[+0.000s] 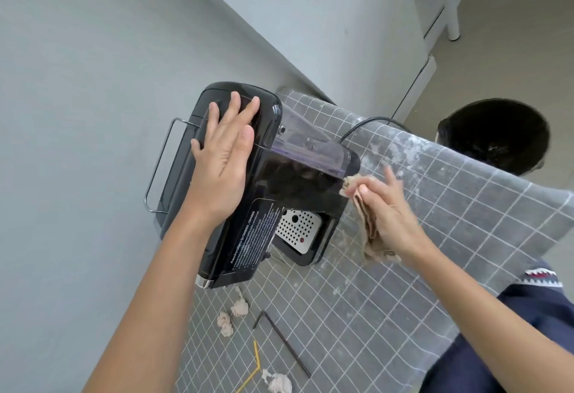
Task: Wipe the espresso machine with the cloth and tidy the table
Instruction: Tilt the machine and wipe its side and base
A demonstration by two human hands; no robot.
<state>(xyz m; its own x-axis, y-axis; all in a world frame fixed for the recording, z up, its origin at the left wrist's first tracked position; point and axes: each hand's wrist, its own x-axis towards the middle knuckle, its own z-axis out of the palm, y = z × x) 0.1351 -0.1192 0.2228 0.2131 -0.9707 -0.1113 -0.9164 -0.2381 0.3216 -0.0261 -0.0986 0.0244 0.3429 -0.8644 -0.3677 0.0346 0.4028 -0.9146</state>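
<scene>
While the left hand (224, 147) lies flat and open, fingers spread, on top of the black espresso machine (248, 181), the forearm reaches in from the lower left. Right hand (385, 206), wrist bent, is closed around a bunched beige cloth (368, 224) and presses its tip to the machine's lower right corner. Machine stands on the grid-patterned bench (403, 284), with crumpled paper wads (239, 307) lying near its front.

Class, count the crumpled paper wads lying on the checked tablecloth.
3. One wad lies just below the espresso machine, one beside it to the left, one at the bottom edge. Others may be hidden behind the machine.
</scene>
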